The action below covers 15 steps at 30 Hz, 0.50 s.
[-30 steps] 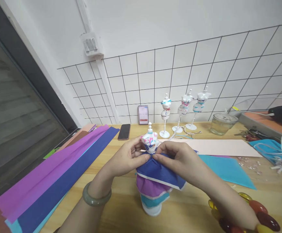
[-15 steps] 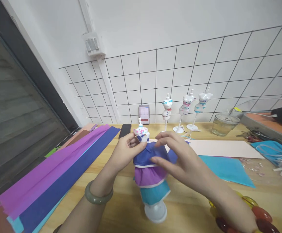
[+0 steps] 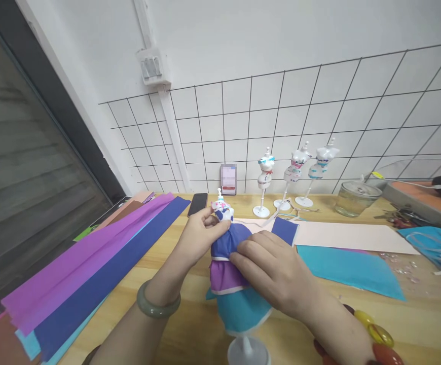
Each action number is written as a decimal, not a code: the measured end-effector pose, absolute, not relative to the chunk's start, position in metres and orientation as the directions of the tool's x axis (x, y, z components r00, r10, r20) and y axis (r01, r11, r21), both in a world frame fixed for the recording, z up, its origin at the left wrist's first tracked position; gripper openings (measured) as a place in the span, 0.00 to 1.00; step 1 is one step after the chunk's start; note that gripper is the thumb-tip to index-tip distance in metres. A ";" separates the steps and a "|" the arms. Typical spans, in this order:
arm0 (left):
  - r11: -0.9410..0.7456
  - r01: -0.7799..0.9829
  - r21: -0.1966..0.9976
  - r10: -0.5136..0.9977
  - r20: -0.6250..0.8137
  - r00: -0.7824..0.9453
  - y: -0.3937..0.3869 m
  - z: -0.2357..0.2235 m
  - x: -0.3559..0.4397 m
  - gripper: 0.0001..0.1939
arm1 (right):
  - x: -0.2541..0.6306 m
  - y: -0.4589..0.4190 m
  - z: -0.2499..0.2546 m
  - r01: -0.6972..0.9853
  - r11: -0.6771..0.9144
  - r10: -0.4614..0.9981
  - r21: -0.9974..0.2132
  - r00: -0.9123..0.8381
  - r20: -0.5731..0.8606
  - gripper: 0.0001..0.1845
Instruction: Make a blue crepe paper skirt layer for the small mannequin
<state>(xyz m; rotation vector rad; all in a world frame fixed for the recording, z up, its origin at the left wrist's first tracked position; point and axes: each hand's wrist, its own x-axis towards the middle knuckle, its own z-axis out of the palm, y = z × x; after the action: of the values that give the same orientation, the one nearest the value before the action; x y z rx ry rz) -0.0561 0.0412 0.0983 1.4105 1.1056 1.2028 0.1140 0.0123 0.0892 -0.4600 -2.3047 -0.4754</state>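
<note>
A small white dress form with coloured marks leans in front of me, its round base lifted toward me. It wears a tiered skirt: a dark blue layer on top, a purple layer in the middle and a turquoise layer at the bottom, each with a white edge. Closed round the form's waist, my left hand presses its thumb on the top of the blue layer. My right hand is closed against the right side of the blue layer, its fingertips on the fabric.
Three more dress forms stand at the back beside a lidded glass jar. Long purple and blue strips lie at left. A pale pink strip, a turquoise piece and clear beads lie at right. Two phones are behind.
My right hand left the waist, opened, then closed on the blue layer's side lower down. The form moved slightly left and tilted, its base coming toward me; my left hand kept its hold.
</note>
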 end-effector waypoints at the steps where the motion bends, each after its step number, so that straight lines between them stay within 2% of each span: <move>1: -0.144 0.029 0.989 0.984 0.140 0.114 0.041 0.099 -0.057 0.13 | 0.114 0.012 0.088 0.445 0.874 0.186 0.193 -0.675 0.714 0.18; 7: -0.198 -0.016 0.980 0.974 0.198 0.111 0.044 0.098 -0.058 0.14 | 0.112 0.012 0.083 0.420 0.891 0.197 0.173 -0.701 0.686 0.14; 9: -0.228 0.004 0.974 0.968 0.227 0.103 0.045 0.098 -0.058 0.14 | 0.113 0.014 0.084 0.379 0.920 0.206 0.098 -0.682 0.702 0.09; 11: -0.245 0.024 0.969 0.963 0.240 0.120 0.044 0.098 -0.059 0.15 | 0.116 0.016 0.085 0.325 0.942 0.267 -0.076 -0.597 0.757 0.06; 13: -0.256 0.041 0.966 0.954 0.246 0.171 0.043 0.099 -0.060 0.15 | 0.121 0.020 0.087 0.309 0.897 0.431 -0.316 -0.455 0.779 0.05; 15: -0.275 0.053 0.960 0.938 0.256 0.236 0.041 0.100 -0.059 0.15 | 0.125 0.026 0.090 0.323 0.753 0.657 -0.573 -0.336 0.675 0.06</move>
<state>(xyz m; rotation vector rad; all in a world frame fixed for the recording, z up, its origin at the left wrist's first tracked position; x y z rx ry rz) -0.0594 0.0409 0.1002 1.5690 0.9564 1.1838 0.1251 0.0262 0.0899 -0.7451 -1.9424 0.4161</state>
